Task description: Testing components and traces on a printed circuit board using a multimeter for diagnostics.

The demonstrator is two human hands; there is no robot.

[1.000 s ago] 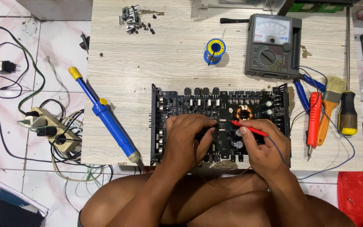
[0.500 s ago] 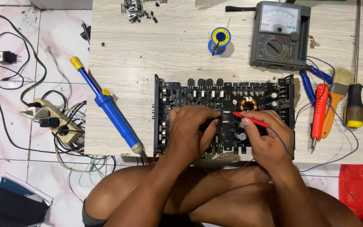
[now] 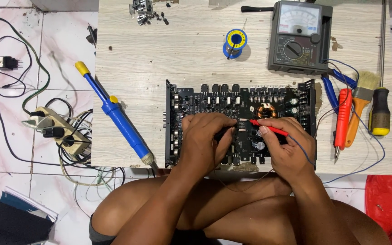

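Observation:
A black circuit board (image 3: 232,102) with many components lies on a pale wooden board (image 3: 182,59). My right hand (image 3: 282,145) pinches a red test probe (image 3: 268,128), its tip touching the circuit board near a copper coil (image 3: 265,110). My left hand (image 3: 205,138) rests on the circuit board's middle and grips a black probe (image 3: 223,133), mostly hidden under the fingers. A grey analog multimeter (image 3: 299,36) stands at the far right, with wires running to the probes.
A blue desoldering pump (image 3: 116,115) lies left of the circuit board. A solder spool (image 3: 236,42) and several small parts (image 3: 146,11) sit farther back. A red screwdriver (image 3: 342,118), brush (image 3: 361,106) and black-yellow screwdriver (image 3: 379,111) lie at right. A power strip (image 3: 57,131) with cables rests on the tiled floor.
Both hands stay on the circuit board with the probes; the red probe tip has barely shifted. The view has drifted slightly, so the things sit a little lower and farther right.

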